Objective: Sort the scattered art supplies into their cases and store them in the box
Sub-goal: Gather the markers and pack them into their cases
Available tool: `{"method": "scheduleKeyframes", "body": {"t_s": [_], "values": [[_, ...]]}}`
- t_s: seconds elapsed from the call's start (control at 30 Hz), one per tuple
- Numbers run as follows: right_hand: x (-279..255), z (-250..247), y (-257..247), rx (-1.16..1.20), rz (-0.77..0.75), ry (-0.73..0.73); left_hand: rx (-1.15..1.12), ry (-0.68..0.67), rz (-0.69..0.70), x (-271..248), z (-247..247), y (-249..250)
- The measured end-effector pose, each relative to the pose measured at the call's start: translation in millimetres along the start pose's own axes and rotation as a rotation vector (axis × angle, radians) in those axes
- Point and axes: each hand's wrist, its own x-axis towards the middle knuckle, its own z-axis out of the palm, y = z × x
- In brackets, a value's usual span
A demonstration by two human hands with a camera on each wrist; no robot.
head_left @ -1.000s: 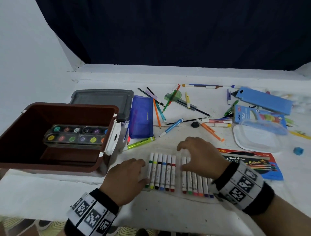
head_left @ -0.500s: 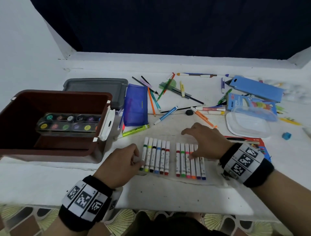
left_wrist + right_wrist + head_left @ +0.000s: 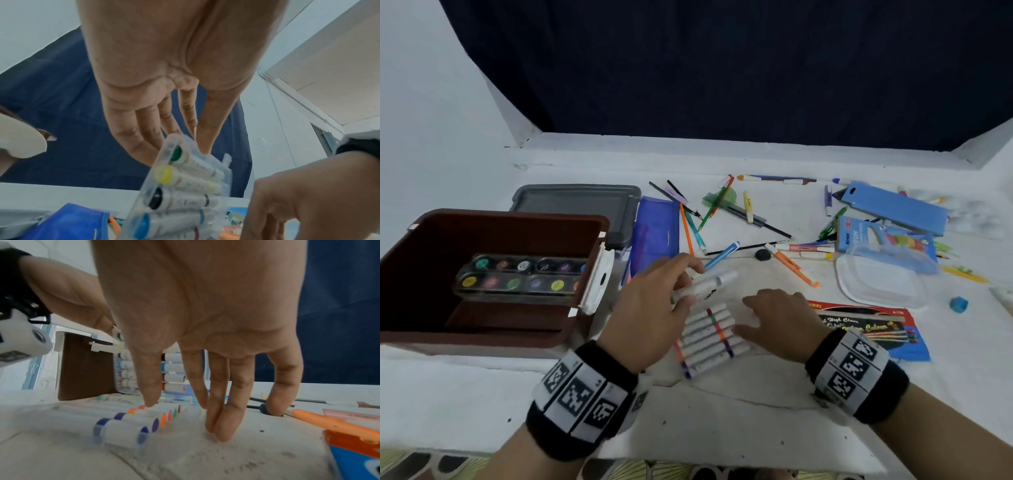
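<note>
My left fingers [image 3: 144,129] lie nearly straight against the lifted half of the marker case [image 3: 185,186], thumb behind it; my right hand [image 3: 780,322] spreads straight fingers beside the flat marker row [image 3: 709,339]. At ten o'clock, the brown box [image 3: 493,219] holds a paint palette [image 3: 517,274].

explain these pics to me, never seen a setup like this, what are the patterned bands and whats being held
No machine here: a person's two bare hands, each wearing a patterned wristband with a small camera. One picture comes from a head camera looking down; the other two look along each hand. The left hand folds up one half of a clear marker case, fingers behind it. The right hand rests open beside the flat half. Loose pens lie on the white table; a paint palette sits in the brown box.
</note>
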Motion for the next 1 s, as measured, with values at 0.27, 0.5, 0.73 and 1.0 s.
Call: {"method": "scheduleKeyframes", "body": {"t_s": [0.27,0.5,0.73,1.0], "values": [[-23.0,-9.7,28.0,0.363,0.126,0.173,0.012,-0.365,0.015,-9.7,0.8,-21.4],[-21.8,-11.6,19.8,0.303,-0.2,0.157,0.288,-0.492,0.033,-18.8,24.0,-35.8],[-4.5,1.0,0.1,-0.206,-0.37,-0.078,0.524,-0.701,0.093,-19.3,30.4,-28.0],[2.7,4.5,-12.1,-0.366,-0.385,-0.076,0.66,-0.706,0.133,-17.0,34.3,-26.6]]}}
